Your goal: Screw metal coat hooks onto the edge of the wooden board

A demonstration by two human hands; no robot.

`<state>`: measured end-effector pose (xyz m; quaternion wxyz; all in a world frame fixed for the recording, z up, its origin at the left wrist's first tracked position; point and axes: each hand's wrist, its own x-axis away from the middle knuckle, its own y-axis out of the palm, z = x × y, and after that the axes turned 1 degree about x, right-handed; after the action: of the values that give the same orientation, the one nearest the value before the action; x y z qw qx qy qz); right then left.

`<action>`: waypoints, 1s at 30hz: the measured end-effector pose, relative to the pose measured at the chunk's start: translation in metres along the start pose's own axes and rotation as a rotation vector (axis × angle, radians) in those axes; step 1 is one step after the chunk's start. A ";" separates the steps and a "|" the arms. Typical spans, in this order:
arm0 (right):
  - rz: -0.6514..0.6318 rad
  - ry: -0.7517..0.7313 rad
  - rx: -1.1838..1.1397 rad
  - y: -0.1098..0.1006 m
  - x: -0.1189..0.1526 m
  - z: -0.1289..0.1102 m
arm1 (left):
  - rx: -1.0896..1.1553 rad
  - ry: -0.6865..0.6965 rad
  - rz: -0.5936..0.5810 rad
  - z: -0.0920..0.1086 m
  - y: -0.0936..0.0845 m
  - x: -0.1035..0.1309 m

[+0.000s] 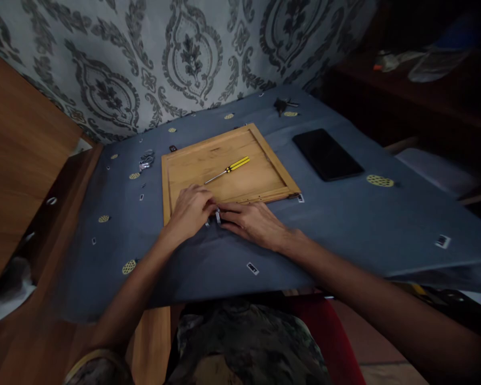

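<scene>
My left hand [192,208] bends over the front edge of a framed wooden panel [232,138], fingers closed at a small shiny metal hinge [218,216]. From the other side my right hand [253,220] grips the same piece, its thumb and fingers close together. The hinge sits at the panel's near edge; the fingers partly hide it, so its exact fit against the wood cannot be made out. A screwdriver [237,163] with a yellow and black handle lies on the panel, its tip pointing toward my left hand.
On the blue patterned tablecloth [336,230], a dark tablet [327,155] lies right of the panel. Keys [281,106] rest near the back. More metal hinge pieces [146,160] lie to the left. A patterned wall [192,59] borders the table behind.
</scene>
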<state>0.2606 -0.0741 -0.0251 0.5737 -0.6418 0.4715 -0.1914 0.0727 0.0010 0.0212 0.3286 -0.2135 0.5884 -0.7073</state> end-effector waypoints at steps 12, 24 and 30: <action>-0.025 0.013 0.035 -0.002 -0.002 -0.003 | 0.032 0.056 -0.103 0.001 -0.007 -0.005; -0.010 0.006 0.014 -0.002 0.000 0.000 | 0.079 0.050 -0.020 -0.005 -0.007 0.002; -0.011 0.002 0.019 -0.001 0.000 -0.001 | 0.029 0.056 -0.034 0.000 -0.003 0.001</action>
<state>0.2601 -0.0741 -0.0241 0.5784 -0.6386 0.4665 -0.1999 0.0717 0.0002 0.0239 0.3031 -0.1989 0.5833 -0.7269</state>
